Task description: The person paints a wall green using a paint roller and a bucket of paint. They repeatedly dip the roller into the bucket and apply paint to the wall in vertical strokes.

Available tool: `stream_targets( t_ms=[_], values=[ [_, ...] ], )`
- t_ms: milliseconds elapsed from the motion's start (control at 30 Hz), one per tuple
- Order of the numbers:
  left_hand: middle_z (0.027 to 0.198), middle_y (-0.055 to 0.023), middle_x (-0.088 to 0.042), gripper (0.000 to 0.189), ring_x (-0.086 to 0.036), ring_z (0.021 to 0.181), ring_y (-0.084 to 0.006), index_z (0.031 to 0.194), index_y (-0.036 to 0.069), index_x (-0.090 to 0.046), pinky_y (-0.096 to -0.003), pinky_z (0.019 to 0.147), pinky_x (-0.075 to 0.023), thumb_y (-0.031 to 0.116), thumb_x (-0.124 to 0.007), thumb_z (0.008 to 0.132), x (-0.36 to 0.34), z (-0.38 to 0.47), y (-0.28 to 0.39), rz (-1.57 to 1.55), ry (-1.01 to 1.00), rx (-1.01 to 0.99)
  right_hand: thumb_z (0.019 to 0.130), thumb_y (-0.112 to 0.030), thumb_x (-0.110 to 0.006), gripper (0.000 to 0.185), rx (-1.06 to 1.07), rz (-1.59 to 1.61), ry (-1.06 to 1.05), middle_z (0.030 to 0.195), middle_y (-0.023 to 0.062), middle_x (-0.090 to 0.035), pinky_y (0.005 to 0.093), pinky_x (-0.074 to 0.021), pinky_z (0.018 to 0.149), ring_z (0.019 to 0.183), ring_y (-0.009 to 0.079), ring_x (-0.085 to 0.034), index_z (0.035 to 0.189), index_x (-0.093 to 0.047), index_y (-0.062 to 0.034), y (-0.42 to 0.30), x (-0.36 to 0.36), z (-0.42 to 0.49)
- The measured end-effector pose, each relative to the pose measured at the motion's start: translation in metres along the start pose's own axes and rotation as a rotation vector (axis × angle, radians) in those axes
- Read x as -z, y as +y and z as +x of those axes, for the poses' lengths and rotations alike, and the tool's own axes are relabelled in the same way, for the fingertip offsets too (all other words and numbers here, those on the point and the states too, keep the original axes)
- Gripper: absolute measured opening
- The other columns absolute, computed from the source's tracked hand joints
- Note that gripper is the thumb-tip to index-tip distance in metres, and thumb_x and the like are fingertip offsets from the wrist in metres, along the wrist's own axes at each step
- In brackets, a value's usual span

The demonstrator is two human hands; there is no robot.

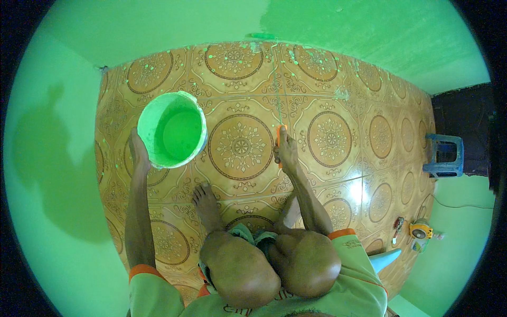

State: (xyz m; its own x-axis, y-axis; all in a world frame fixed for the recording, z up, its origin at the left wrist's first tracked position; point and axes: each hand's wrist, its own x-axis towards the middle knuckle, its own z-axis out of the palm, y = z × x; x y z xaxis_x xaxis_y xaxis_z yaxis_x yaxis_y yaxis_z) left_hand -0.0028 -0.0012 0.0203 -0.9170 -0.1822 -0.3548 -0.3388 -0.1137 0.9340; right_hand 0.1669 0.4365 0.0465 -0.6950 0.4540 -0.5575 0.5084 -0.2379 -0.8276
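Observation:
My left hand [139, 152] holds the left side of a white plastic paint bucket [201, 119] at its rim, fingers along the outer wall. Inside the bucket is green paint [182, 132]. My right hand [288, 152] is closed round the orange handle [281, 132] of a paint roller. From the handle, the roller's thin metal rod [275, 79] runs away over the floor. At its far end the green roller sleeve [262, 35] lies along the foot of the wall [356, 27]. Darker green covers the right part of that wall, paler green the left.
Green paint drops dot the patterned tile floor [241, 146] along the wall. A blue plastic stool [443, 156] stands at the right by a dark opening. Farther down lie a paintbrush [398, 230], a yellow device [420, 231] and a pale blue object [385, 259]. A thin cord [451, 205] trails nearby.

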Motion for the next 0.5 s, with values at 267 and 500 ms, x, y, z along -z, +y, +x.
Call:
stream_targets(
  t_ms=[267, 500],
  values=[
    [0.107, -0.0088, -0.067, 0.053, -0.065, 0.091, -0.0207, 0.114, 0.003, -0.063, -0.0404, 0.083, -0.0531, 0.045, -0.032, 0.106, -0.012, -0.006, 0.008, -0.052, -0.033, 0.044, 0.104, -0.065, -0.045, 0.061, 0.108, 0.078, 0.007, 0.055, -0.0029, -0.04, 0.028, -0.0307, 0.037, 0.042, 0.0083, -0.036, 0.08, -0.046, -0.0097, -0.018, -0.004, -0.026],
    [0.101, -0.0067, -0.064, 0.047, -0.062, 0.089, -0.0188, 0.111, 0.005, -0.061, -0.0377, 0.083, -0.0513, 0.043, -0.034, 0.106, 0.013, 0.018, -0.015, -0.028, -0.019, 0.003, 0.104, -0.066, -0.042, 0.063, 0.441, -0.013, 0.175, 0.054, -0.0035, -0.038, 0.0268, -0.0294, 0.038, 0.042, 0.0073, -0.036, 0.077, -0.043, -0.01, -0.072, -0.008, -0.025]
  ],
)
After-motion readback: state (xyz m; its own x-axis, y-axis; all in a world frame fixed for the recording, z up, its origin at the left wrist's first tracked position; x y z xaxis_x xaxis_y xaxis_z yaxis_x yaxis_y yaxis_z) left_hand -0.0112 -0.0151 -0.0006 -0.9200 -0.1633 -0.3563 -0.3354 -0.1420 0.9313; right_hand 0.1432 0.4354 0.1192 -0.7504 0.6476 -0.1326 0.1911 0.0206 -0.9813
